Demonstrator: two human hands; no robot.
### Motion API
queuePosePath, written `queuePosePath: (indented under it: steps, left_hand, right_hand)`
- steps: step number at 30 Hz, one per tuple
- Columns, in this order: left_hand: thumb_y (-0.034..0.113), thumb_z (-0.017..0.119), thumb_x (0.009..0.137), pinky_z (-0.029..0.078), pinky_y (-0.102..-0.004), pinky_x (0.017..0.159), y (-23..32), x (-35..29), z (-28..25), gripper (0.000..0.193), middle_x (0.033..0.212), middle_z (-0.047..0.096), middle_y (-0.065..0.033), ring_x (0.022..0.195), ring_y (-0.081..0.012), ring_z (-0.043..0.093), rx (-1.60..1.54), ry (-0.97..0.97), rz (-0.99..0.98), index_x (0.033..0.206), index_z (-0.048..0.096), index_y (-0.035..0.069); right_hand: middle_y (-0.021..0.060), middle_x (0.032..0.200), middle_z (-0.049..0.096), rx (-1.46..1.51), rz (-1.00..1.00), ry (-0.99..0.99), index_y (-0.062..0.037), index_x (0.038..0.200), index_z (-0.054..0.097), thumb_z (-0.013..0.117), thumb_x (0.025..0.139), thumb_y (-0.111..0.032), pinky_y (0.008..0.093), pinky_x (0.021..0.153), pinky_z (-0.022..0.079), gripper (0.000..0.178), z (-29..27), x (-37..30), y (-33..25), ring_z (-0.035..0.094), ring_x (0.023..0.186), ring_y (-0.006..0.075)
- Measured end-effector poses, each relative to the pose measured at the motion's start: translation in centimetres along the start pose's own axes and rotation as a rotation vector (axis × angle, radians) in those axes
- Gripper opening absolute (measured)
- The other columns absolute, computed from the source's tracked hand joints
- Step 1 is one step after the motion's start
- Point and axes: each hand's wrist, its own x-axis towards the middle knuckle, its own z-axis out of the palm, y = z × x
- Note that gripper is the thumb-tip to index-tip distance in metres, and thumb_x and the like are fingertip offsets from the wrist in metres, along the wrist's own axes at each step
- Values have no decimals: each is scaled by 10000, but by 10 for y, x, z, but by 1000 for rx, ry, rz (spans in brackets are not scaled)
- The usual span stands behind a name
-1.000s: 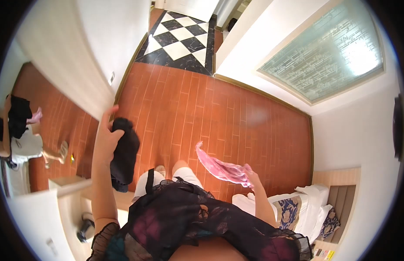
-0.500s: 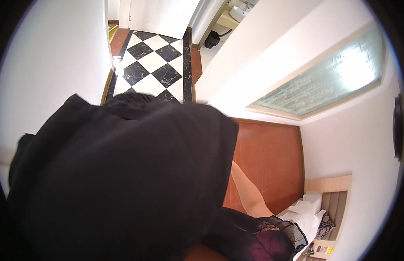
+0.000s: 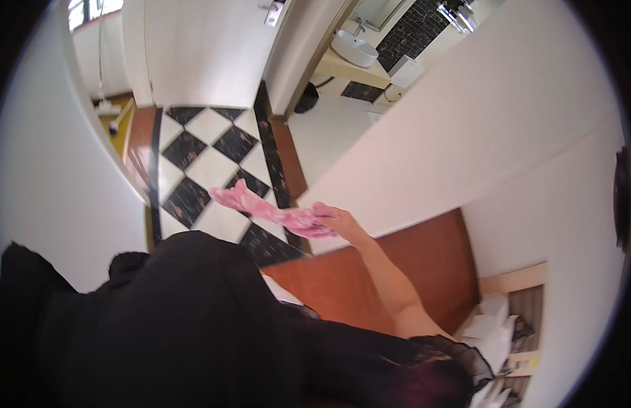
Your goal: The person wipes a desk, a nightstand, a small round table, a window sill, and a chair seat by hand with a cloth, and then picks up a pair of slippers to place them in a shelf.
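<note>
My right hand (image 3: 337,221) is raised in front of me at the centre of the view, gripping a crumpled pink patterned cloth (image 3: 264,209) that trails off to the left. A large black garment (image 3: 166,319) fills the lower left of the view, close to the camera. My left hand is hidden behind or under that black fabric, so I cannot see what it holds. My right forearm runs down to the lower right.
Ahead lies a black and white checkered floor (image 3: 207,160) leading to a white door (image 3: 207,47). A bathroom with a white basin (image 3: 356,47) opens at the upper right. Reddish wood flooring (image 3: 390,272) lies below. A white wall (image 3: 465,136) stands on the right.
The black garment has dropped lower, uncovering the hallway. My right hand with the pink cloth has risen from low at my side to the middle of the view.
</note>
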Motion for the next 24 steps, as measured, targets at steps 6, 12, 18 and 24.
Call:
queuePosePath:
  steps: [6, 12, 18, 24]
  left_hand:
    - [66, 603, 729, 452, -260, 772, -145, 167, 27, 465, 994, 627, -113, 867, -148, 589, 31, -22, -12, 1176, 512, -21]
    - [53, 604, 751, 457, -276, 792, -290, 311, 43, 398, 1019, 632, -127, 903, -161, 597, 107, 83, -30, 1139, 548, -17]
    - [39, 605, 774, 462, -292, 812, -372, 435, -8, 332, 1044, 638, -141, 940, -173, 605, 358, 321, -78, 1101, 584, -13]
    - [30, 600, 797, 463, -294, 840, -542, 516, -20, 271, 1044, 647, -133, 964, -181, 607, 325, 354, -421, 1065, 615, -10]
  right_hand:
    - [33, 994, 648, 14, -59, 116, -29, 1131, 607, 679, 826, -201, 240, 736, 488, 357, -17, 205, -84, 604, 874, 99]
    - [37, 898, 650, 32, -48, -65, -32, 1055, 630, 657, 841, -210, 234, 653, 492, 279, 21, 460, -153, 603, 749, 92]
    - [39, 859, 660, -201, -77, -402, -26, 1006, 643, 611, 861, -157, 243, 653, 525, 198, 128, 673, -294, 627, 731, 108]
    - [62, 877, 654, 164, -467, -187, 19, 1004, 631, 625, 871, -190, 239, 682, 509, 248, 178, 879, -350, 629, 738, 120]
